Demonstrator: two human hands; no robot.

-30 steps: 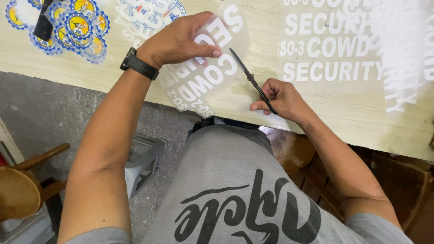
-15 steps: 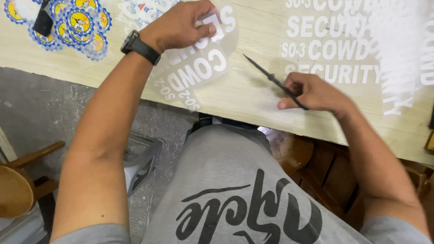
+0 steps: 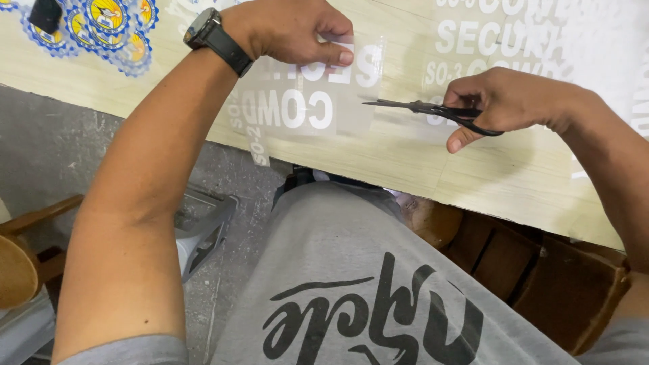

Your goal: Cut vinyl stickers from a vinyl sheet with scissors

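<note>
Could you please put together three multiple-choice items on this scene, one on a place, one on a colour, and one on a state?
1. Where is the wristwatch?
A. On the left wrist
B. On the right wrist
C. Lying on the table

2. What colour are the large letters on the clear sheet?
A. Red
B. White
C. Black

3. How are the scissors at this moment?
A. Lying loose on the table
B. Held in the right hand, blades together
C. Held in the left hand, blades wide apart

Answers:
1. A, the black watch sits on the wrist of the left hand, which pinches the sheet's top edge.
2. B, the letters show white against the pale wooden table.
3. B, the right hand grips the handles and the blades point left as one thin line.
</note>
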